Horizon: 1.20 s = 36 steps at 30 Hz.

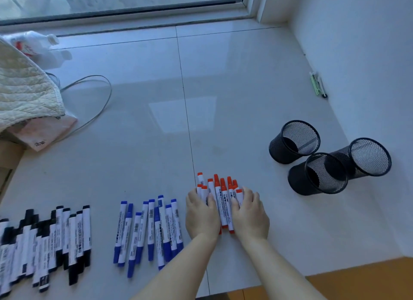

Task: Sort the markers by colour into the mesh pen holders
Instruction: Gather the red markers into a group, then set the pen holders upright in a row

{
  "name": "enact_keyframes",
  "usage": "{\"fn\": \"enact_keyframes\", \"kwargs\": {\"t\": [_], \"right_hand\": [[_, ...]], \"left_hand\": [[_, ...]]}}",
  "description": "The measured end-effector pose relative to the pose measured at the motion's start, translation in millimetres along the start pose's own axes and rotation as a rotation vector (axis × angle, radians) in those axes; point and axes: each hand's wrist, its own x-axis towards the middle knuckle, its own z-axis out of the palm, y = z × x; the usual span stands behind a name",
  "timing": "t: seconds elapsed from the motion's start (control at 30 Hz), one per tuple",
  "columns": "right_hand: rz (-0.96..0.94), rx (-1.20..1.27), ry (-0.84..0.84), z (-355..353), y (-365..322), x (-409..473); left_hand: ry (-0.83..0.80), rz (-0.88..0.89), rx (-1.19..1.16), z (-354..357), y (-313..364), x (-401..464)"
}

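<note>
Both of my forearms are entering from the bottom of the frame, and my hands are closing in from either side on the red markers point(221, 201) at lower centre. My left hand point(202, 215) is pressing against the left flank of the bundle, fingers loosely curved over the barrels; my right hand point(250, 215) is doing the same on the right flank, so the pair is cupping the bundle rather than clenching it. I am judging that sorting into colour rows is done and that gathering the red group is the step in hand. To the left the blue markers point(148, 232) are lying in a loose row, and at the lower left edge the black markers point(44, 244) are lying likewise. Three mesh pen holders point(317, 173) are standing empty, as far as I can see, at middle right on the white floor point(145, 132). Next I shall probably need a firm two-handed lift, keeping the markers parallel, and a carry toward one holder.
</note>
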Motion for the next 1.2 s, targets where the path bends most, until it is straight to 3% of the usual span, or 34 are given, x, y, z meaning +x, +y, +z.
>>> {"fn": "enact_keyframes", "kwargs": {"t": [0.2,0.5,0.67,0.8,1.2], "right_hand": [[-0.017,-0.007,0.192,5.9,5.6,0.6],[-0.014,-0.068,0.057,19.9,7.1,-5.0],[-0.022,-0.058,0.032,16.9,10.9,-5.5],[-0.039,-0.037,0.052,19.1,12.0,-8.6],[0.000,0.065,0.097,6.1,10.2,-11.8]], "left_hand": [[0.053,0.159,0.134,9.3,-12.4,-1.4],[0.024,0.149,0.269,14.4,-10.7,-0.3],[0.025,0.315,0.399,4.3,-3.9,19.8],[-0.071,0.463,0.461,1.5,0.1,40.1],[-0.108,0.508,0.384,0.1,-6.7,27.4]]}}
